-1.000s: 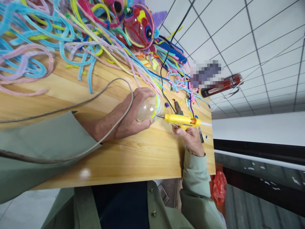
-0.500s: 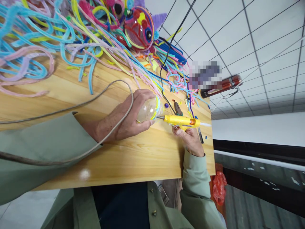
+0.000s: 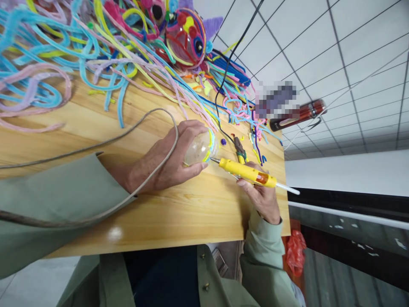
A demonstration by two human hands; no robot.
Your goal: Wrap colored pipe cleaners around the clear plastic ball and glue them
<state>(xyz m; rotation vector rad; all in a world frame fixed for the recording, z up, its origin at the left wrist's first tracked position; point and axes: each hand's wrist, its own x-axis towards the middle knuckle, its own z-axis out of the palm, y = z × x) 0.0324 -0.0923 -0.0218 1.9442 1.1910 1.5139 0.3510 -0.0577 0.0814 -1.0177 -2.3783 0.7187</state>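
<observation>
My left hand (image 3: 174, 155) is wrapped around a clear plastic ball (image 3: 197, 149), whose right side carries a yellow and light-blue pipe-cleaner band (image 3: 211, 143). In my right hand (image 3: 263, 194) is a yellow hot glue gun (image 3: 244, 170), with a white glue stick (image 3: 289, 189) sticking out of its back end. The metal nozzle touches or nearly touches the lower end of the band, close to my left thumb. My fingers hide part of the ball and the gun's handle.
Pipe cleaners (image 3: 121, 64) in many colours heap along the table's far left. A decorated clear ball (image 3: 187, 40) stands among them. Pliers (image 3: 239, 149) lie beyond the glue gun. A grey cord (image 3: 128, 132) loops over my left wrist. A red thermos (image 3: 300, 115) is at the far right.
The glue gun has tilted, its back end swinging down and to the right, and its nozzle is slightly lower along the band. My right hand moved down and right; my left hand stays put.
</observation>
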